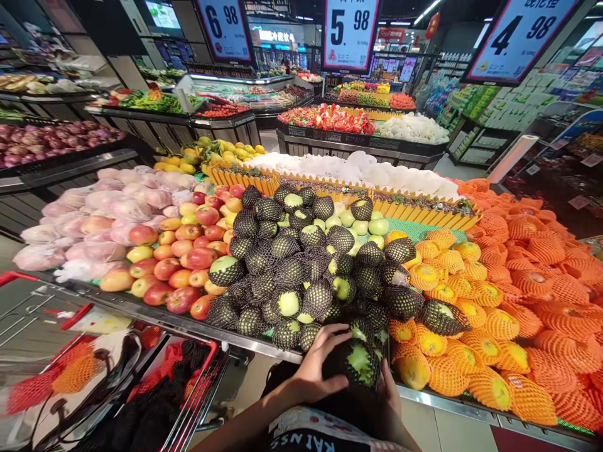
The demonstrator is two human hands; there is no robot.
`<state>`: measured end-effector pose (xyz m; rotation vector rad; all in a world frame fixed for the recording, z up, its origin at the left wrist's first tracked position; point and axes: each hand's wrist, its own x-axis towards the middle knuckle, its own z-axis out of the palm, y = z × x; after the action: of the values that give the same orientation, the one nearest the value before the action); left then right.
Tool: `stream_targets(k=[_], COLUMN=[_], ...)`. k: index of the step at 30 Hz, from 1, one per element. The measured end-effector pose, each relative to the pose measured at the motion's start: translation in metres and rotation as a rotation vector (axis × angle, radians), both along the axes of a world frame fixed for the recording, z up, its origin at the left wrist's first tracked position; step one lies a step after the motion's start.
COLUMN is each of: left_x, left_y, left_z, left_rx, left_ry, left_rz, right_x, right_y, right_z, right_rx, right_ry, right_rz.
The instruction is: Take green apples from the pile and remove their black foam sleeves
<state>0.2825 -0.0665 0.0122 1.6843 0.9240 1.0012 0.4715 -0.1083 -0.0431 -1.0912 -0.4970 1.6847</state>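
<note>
While my left hand (316,369) and right hand (389,388) cup black-netted green fruit (362,364) between them, fingers curled in a two-handed grip at the bench (254,344) edge, price signs (351,34) read 6.98, 5.98 and 4.98

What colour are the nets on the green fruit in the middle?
Black nets over green fruit, best seen in the head view.

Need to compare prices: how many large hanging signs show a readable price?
3: the 6.98 sign, left of centre; the 5.98 sign, near the middle; and the 4.98 sign, towards the right, all at the top edge. Others may be hidden.
</note>
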Motion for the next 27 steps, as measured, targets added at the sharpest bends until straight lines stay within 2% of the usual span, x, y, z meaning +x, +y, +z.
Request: stream_targets(k=[2,4,9,11,14,17,20,23,25,27], left_x=[-0.003,-0.005,-0.021,-0.032,-0.055,-0.084,-0.115,-0.143,-0.16,-0.178], left_y=[-0.004,-0.006,-0.004,0.0,0.007,0.011,0.013,0.021,0.038,0.065], left_z=[0.0,-0.002,-0.006,-0.009,-0.02,-0.037,-0.048,-0.043,-0.027,-0.003], left_rx=[-0.078,-0.177,-0.245,-0.202,-0.053,0.119,0.185,0.197,0.278,0.373], left_ry=[0.044,0.087,0.067,0.03,-0.039,-0.074,-0.115,-0.176,-0.176,-0.12], left_rz=[-0.088,-0.105,-0.115,-0.132,-0.186,-0.251,-0.286,-0.111,0.121,0.379], right_x=[-0.004,-0.01,-0.03,-0.041,-0.064,-0.096,-0.134,-0.166,-0.182,-0.193], right_y=[-0.007,-0.013,-0.018,-0.016,-0.009,0.0,0.009,0.015,0.016,0.014], right_z=[-0.014,-0.021,-0.016,-0.01,0.003,0.016,0.021,0.023,0.025,0.027], right_rx=[-0.084,-0.093,-0.043,-0.047,-0.086,-0.202,-0.267,-0.191,-0.098,-0.023], right_ry=[-0.01,-0.045,-0.021,-0.001,0.029,0.11,0.186,0.307,0.357,0.335], right_rz=[-0.142,-0.216,-0.255,-0.259,-0.206,-0.147,-0.14,-0.044,0.09,0.167])
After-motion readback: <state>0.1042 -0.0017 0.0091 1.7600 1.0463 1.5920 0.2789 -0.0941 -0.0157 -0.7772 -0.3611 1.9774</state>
